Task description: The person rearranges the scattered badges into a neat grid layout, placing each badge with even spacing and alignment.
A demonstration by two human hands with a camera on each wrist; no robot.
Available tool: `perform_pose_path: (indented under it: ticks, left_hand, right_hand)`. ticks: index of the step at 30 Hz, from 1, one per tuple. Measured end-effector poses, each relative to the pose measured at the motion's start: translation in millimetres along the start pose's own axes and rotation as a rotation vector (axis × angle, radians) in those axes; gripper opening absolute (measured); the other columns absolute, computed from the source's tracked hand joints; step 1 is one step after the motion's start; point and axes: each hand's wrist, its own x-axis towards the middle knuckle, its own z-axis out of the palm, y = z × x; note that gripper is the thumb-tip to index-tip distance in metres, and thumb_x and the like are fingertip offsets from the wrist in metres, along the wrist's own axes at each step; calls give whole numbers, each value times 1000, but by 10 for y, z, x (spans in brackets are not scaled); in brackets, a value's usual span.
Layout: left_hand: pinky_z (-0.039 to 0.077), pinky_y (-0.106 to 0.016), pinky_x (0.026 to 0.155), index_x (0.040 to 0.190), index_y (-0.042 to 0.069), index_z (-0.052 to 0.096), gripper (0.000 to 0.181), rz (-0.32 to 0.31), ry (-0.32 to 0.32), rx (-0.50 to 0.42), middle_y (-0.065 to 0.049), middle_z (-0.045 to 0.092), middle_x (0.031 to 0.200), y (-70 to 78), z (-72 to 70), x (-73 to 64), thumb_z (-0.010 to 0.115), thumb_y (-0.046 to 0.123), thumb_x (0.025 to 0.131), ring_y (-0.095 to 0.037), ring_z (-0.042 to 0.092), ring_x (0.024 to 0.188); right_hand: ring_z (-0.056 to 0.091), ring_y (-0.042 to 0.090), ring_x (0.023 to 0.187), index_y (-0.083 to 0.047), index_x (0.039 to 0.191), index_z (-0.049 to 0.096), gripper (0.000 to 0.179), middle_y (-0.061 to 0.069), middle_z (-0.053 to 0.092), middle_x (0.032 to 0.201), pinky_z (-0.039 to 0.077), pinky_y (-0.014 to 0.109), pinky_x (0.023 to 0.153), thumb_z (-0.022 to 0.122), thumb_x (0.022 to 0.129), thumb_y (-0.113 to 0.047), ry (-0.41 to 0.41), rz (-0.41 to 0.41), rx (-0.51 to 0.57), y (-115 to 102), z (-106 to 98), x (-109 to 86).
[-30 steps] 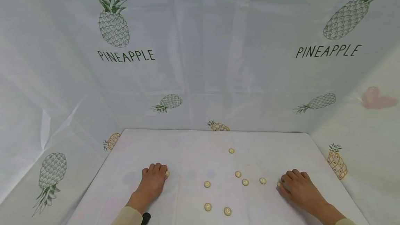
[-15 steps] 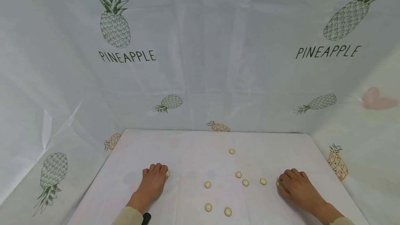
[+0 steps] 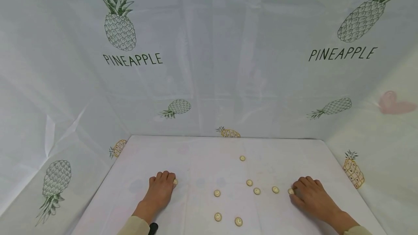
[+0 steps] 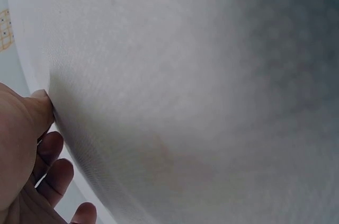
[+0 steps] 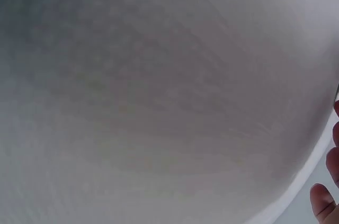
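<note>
At the left of the table in the head view, my left hand (image 3: 160, 189) rests with curled fingers. A small round cream disc (image 3: 175, 181) shows at its thumb and forefinger. Across the table, my right hand (image 3: 310, 197) holds another cream disc (image 3: 291, 191) at the tips of thumb and forefinger, its other fingers curled. In the left wrist view, the left thumb (image 4: 42, 108) meets the white cloth and hides its disc. Only fingertips (image 5: 332, 163) of the right hand show at the edge of the right wrist view, without the disc.
Several similar discs lie scattered on the white table (image 3: 196, 155) between the hands, one close to the right hand (image 3: 275, 189) and one farther back (image 3: 242, 158). White sheets printed with pineapples (image 3: 120, 32) stand around the table. A black object (image 3: 152, 228) sits by the left sleeve.
The disc at my right fingertips has turned and now shows more of its face. My left hand stays in place. The other discs have not moved on the table.
</note>
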Motion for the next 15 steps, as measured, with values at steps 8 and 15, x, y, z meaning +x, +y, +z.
perform_pose_path:
  ticks: [8,15]
  left_hand:
    - [44,-54,84,113,10,60,20,-8,-19,-12,-6,58,107,6,-21,4,71,23,101,-26,51,97]
    - [43,-53,84,112,11,60,20,-14,-28,-13,-5,58,107,5,-11,7,72,23,101,-25,50,97]
  right_hand:
    - [50,12,90,-23,94,70,15,-11,59,95,42,40,78,82,88,-30,65,-47,-10,24,18,4]
    - [52,12,90,-26,90,70,14,-12,59,92,42,42,80,82,86,-31,89,-69,-34,54,81,32]
